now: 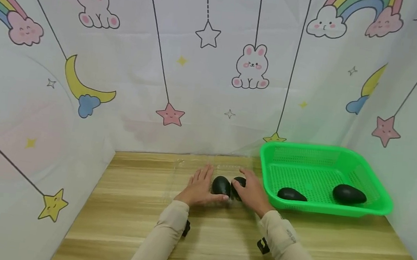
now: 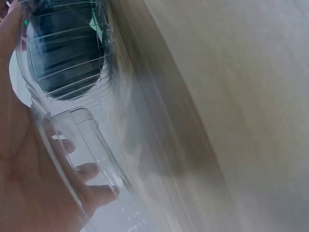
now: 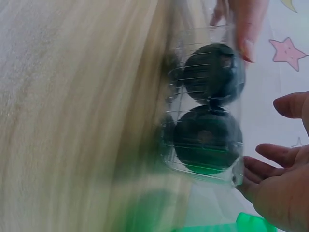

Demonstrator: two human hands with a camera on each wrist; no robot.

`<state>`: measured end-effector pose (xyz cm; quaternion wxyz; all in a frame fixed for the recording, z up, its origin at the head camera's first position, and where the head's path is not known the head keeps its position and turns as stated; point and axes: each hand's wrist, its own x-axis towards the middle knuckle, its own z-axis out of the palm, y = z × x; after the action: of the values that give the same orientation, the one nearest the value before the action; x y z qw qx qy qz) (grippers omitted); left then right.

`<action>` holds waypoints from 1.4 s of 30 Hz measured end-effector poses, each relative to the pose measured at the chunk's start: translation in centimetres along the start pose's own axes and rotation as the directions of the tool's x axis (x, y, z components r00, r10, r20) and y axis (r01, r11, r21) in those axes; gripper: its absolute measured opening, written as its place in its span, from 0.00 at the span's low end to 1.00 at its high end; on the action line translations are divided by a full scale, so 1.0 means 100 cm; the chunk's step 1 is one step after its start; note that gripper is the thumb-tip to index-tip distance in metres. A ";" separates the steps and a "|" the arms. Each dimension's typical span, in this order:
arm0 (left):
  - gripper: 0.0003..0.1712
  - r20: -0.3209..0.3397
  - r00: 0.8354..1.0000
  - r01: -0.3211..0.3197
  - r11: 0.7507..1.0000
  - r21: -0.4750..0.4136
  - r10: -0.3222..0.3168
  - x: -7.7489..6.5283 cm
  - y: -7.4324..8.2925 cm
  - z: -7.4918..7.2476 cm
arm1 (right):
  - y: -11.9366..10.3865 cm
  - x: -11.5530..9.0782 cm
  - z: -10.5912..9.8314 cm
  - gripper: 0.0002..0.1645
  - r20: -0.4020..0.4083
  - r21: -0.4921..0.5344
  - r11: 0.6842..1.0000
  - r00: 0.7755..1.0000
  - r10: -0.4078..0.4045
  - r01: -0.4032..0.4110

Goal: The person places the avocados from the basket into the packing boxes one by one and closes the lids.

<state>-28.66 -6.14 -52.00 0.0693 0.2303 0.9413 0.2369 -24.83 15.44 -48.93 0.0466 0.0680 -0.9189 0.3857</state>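
Two dark avocados sit side by side in a clear plastic box: the left avocado point(image 1: 221, 186) and the right avocado point(image 1: 239, 186). The ribbed wall of the box point(image 2: 67, 53) covers them in both wrist views. My left hand point(image 1: 201, 190) lies at the left part of the box, fingers extended, thumb along its near side. Through the clear plastic, some of its fingers show in the left wrist view. My right hand point(image 1: 253, 191) is at the right end, partly covering the right avocado. In the right wrist view its fingers are spread, fingertips right at the box corner.
A green basket point(image 1: 323, 209) stands to the right, with one avocado point(image 1: 291, 194) at its near left and another avocado point(image 1: 349, 194) at its right. Printed cloth walls point(image 1: 205, 87) rise behind and beside the wooden table point(image 1: 218, 251).
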 end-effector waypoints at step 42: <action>0.71 0.015 1.000 -0.001 1.000 -0.021 0.001 0.003 -0.001 0.001 | 0.074 0.024 -0.176 0.57 0.515 -0.279 0.940 0.857 -0.027 0.197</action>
<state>-28.93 -6.08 -52.19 0.0784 0.2318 0.9381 0.2450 -27.85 32.96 -41.50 -0.1617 0.2118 -0.9437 0.1960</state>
